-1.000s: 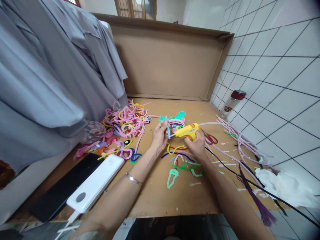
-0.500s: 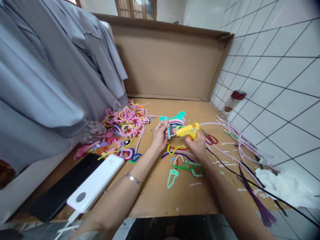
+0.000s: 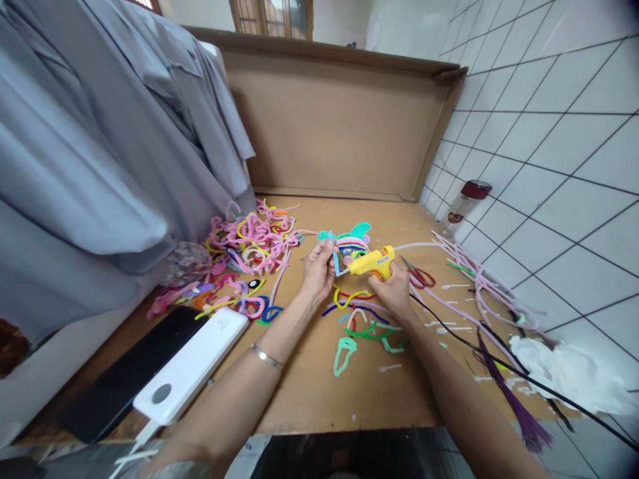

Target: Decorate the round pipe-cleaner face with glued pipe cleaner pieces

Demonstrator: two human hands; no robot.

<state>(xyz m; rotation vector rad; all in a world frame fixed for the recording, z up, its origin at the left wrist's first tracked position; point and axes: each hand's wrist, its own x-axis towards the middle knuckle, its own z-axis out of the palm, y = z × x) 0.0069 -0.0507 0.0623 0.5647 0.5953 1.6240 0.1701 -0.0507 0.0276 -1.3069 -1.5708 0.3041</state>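
Between its fingertips my left hand (image 3: 319, 267) pinches a blue pipe cleaner (image 3: 336, 262), which hangs downward with a bend near its lower end. My right hand (image 3: 393, 286) is wrapped round the handle of a yellow glue gun (image 3: 373, 263), its nozzle pointing left at the pipe cleaner's lower end. Nozzle and pipe cleaner look close together; whether they touch I cannot tell. Just behind the hands lies a colourful pipe-cleaner piece with a green leaf-like shape (image 3: 360, 230) and rainbow bands. Several cut pieces, including a yellow one (image 3: 344, 299) and a mint loop (image 3: 344, 355), lie nearer me.
Tangled pink pipe cleaners (image 3: 259, 236) pile up at the left, beside a white power bank (image 3: 192, 366) and a black phone (image 3: 134, 372). Red-handled scissors (image 3: 423, 277), lilac stems (image 3: 479, 279), a jar (image 3: 464, 203) and a black cord (image 3: 459, 339) are on the right. Cardboard (image 3: 339, 126) stands behind.
The glue gun and my right hand have shifted slightly left. The lower end of the blue pipe cleaner now shows a bend toward the nozzle. My left hand has hardly moved.
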